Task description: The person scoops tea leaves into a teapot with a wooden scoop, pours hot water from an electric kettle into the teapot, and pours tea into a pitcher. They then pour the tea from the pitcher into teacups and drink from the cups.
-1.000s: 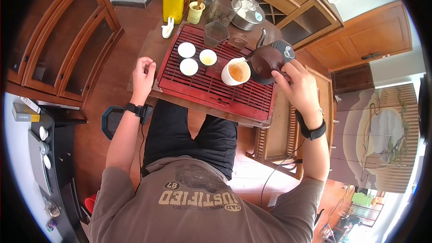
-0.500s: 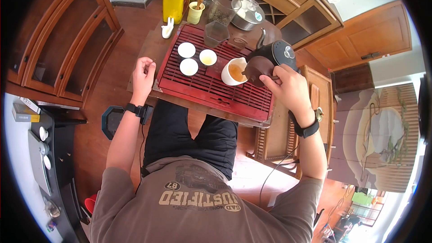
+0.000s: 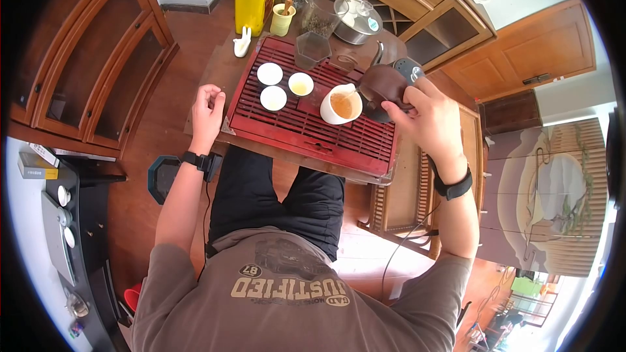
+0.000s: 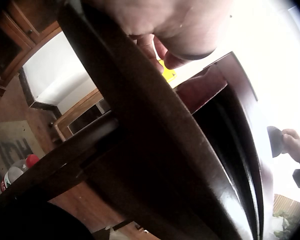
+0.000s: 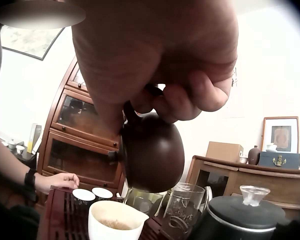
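In the head view my right hand grips a dark brown teapot by its handle. The teapot hangs steeply tilted in the right wrist view, and a thin stream runs down from it into a white pitcher. Amber tea stands in the pitcher, which sits on the red slatted tea tray. Left of it are three small white cups, one with pale yellow liquid inside. My left hand rests by the tray's left corner, fingers loosely curled, holding nothing.
A black kettle stands right behind the teapot. Along the back are a yellow tin, a light yellow pot, glass vessels and a lidded steel pot. A white figurine stands at the tray's far left corner.
My right hand lowered the teapot toward the pitcher half a second ago, and now it is raised and back to the right, the spout higher above the rim. The left hand has stayed still.
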Tool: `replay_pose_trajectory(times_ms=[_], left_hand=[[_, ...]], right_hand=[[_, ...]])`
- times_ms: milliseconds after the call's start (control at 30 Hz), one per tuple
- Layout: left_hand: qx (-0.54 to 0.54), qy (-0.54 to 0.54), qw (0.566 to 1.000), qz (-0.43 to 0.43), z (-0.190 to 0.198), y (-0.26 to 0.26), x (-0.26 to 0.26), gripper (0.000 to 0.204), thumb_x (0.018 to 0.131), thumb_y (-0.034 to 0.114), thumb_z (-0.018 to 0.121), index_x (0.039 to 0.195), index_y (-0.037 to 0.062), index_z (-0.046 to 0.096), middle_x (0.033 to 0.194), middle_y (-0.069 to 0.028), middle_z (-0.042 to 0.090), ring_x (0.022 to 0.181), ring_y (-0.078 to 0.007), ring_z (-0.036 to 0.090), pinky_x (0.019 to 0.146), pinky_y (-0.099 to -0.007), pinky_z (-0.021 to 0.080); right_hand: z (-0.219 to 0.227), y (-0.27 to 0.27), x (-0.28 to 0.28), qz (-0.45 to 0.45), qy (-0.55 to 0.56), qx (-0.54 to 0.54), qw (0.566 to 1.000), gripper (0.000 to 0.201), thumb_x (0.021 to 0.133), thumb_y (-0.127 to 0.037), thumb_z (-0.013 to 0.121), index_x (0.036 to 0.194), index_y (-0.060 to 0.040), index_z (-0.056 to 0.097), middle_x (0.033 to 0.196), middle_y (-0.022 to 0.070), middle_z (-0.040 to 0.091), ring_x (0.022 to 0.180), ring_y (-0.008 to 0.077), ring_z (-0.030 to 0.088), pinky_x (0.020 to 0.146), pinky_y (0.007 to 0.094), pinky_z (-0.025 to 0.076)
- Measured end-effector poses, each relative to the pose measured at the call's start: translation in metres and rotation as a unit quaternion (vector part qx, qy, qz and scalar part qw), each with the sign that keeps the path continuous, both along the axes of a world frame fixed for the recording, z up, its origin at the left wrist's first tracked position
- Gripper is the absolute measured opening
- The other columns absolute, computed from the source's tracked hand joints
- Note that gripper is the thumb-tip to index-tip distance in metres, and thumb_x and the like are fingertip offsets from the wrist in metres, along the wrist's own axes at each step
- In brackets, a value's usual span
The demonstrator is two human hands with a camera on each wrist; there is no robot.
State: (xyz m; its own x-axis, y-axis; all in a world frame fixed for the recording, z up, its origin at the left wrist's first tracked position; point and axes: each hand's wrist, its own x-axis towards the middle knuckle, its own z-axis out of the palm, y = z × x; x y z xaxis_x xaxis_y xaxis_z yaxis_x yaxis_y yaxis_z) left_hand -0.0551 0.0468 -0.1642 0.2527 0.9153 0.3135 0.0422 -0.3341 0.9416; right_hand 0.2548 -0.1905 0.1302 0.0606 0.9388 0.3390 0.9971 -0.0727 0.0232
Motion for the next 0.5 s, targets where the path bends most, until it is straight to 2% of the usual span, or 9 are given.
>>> replay_pose_trajectory(times_ms=[500], left_hand=[[0.006,0.010,1.000,0.008,0.004,-0.002,0.000,0.010,0.103,0.008,0.064,0.110,0.0041,0.058,0.087,0.0013,0.061,0.076,-0.0063,0.054,0.070,-0.0242,0.047]], right_hand=[[-0.009,0.011,-0.004,0.012,-0.052,-0.052,0.997,0.036,0.084,-0.039,0.082,0.074,-0.0090,0.065,0.074,0.0062,0.058,0.064,0.0292,0.064,0.058,0.0415,0.052]])
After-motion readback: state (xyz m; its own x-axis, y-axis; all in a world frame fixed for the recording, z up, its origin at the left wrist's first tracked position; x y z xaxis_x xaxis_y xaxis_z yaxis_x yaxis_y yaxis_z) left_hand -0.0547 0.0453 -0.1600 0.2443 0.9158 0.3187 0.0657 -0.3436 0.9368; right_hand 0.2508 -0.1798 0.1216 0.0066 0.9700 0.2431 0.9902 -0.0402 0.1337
